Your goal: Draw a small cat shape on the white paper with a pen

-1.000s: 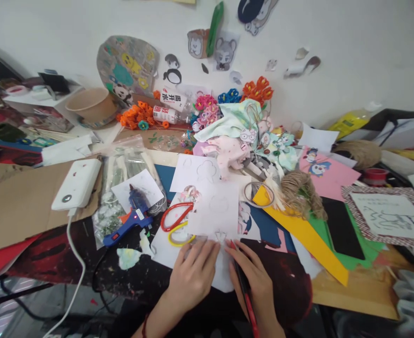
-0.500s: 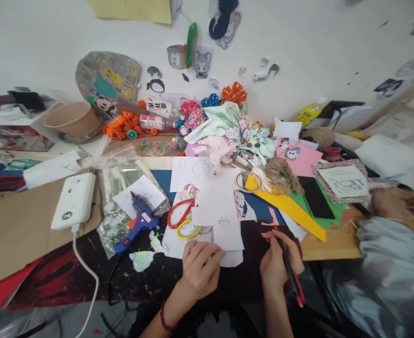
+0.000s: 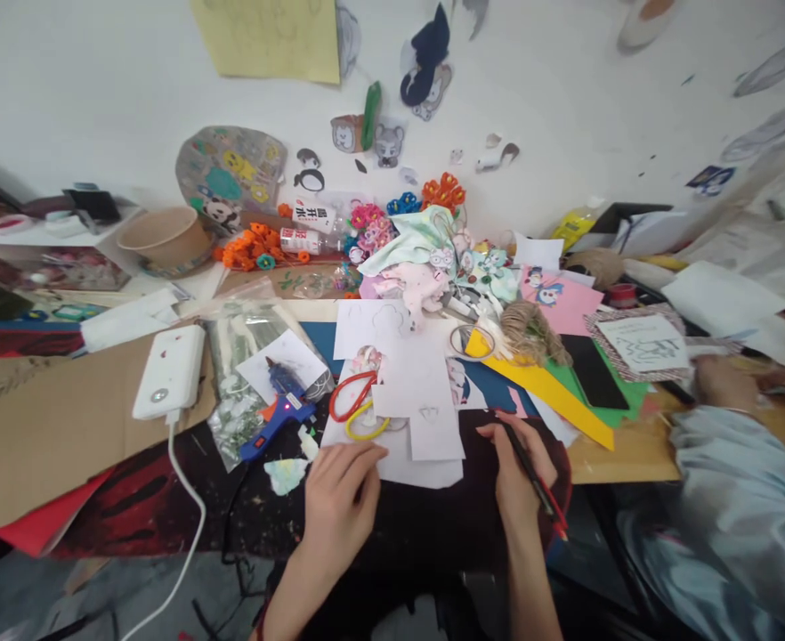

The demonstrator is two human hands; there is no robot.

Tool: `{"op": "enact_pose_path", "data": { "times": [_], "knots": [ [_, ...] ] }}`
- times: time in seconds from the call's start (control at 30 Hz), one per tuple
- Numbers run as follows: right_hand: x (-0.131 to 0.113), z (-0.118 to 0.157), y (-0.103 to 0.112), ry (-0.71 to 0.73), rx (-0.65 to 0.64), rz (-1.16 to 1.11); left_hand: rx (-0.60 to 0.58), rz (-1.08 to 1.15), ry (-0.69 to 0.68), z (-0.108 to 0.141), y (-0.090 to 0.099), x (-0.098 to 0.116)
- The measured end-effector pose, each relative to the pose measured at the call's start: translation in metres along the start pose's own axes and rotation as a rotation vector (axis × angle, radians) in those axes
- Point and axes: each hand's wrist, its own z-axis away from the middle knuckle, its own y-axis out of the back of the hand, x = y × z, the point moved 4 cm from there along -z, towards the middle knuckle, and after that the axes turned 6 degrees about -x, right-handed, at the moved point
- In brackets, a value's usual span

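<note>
My right hand [image 3: 522,463] is closed around a dark and red pen [image 3: 538,485] that slants down towards the table's front edge. My left hand [image 3: 344,485], its fingers curled together, rests at the lower left edge of the white paper sheets [image 3: 432,436]; whatever its fingertips may hold is hidden. Faint pencil drawings show on the sheets. Red-handled [image 3: 352,398] and yellow-handled [image 3: 368,423] loops lie just beyond my left hand. A blue glue gun [image 3: 279,418] lies left of them on a white paper piece.
A white power bank [image 3: 169,372] with a cable sits on cardboard [image 3: 65,418] at left. Twine [image 3: 532,334], a yellow strip [image 3: 546,387] and a black phone [image 3: 594,372] lie at right. Crafts pile up behind. Another person's sleeve [image 3: 740,472] is at far right.
My left hand has moved left and down, off the middle of the sheets. My right hand still has the pen, shifted slightly left. The view has tilted up a little.
</note>
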Motion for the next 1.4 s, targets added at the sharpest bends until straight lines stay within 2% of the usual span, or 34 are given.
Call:
{"op": "enact_pose_path", "data": {
  "times": [0.07, 0.13, 0.2, 0.23, 0.33, 0.4, 0.43, 0.5, 0.57, 0.63, 0.67, 0.77, 0.87, 1.0, 1.4],
  "knots": [
    [-0.004, -0.003, -0.003, 0.016, -0.129, 0.052, -0.059, 0.039, 0.002, 0.000, -0.013, 0.013],
    [-0.009, -0.009, -0.008, 0.097, -0.236, 0.135, -0.097, 0.073, 0.024, -0.002, -0.026, 0.025],
    [-0.019, -0.017, -0.014, 0.264, -0.316, 0.223, -0.131, 0.119, 0.068, -0.006, -0.038, 0.033],
    [-0.026, -0.021, -0.017, 0.387, -0.329, 0.257, -0.154, 0.150, 0.095, -0.009, -0.043, 0.036],
    [-0.047, -0.023, -0.028, 0.754, -0.482, 0.310, -0.250, 0.270, 0.194, -0.018, -0.058, 0.043],
    [-0.056, -0.021, -0.034, 0.914, -0.565, 0.340, -0.305, 0.348, 0.266, -0.023, -0.064, 0.045],
    [-0.057, -0.020, -0.036, 0.950, -0.599, 0.337, -0.316, 0.378, 0.300, -0.025, -0.066, 0.044],
    [-0.054, -0.023, -0.035, 0.897, -0.611, 0.261, -0.302, 0.415, 0.367, -0.028, -0.065, 0.038],
    [-0.040, -0.031, -0.035, 0.695, -0.616, 0.212, -0.237, 0.419, 0.434, -0.029, -0.061, 0.027],
    [-0.022, -0.037, -0.038, 0.498, -0.703, 0.244, -0.147, 0.408, 0.488, -0.029, -0.056, 0.016],
    [-0.015, -0.039, -0.040, 0.455, -0.779, 0.281, -0.105, 0.401, 0.506, -0.029, -0.056, 0.012],
    [-0.004, -0.039, -0.049, 0.508, -0.967, 0.391, -0.023, 0.374, 0.527, -0.031, -0.059, 0.007],
    [-0.002, -0.038, -0.055, 0.567, -1.038, 0.522, -0.008, 0.343, 0.529, -0.033, -0.067, 0.008],
    [-0.001, -0.036, -0.058, 0.596, -1.056, 0.623, -0.011, 0.318, 0.520, -0.036, -0.073, 0.009],
    [-0.002, -0.036, -0.060, 0.650, -1.029, 0.703, -0.029, 0.299, 0.511, -0.034, -0.075, 0.009]
  ]
}}
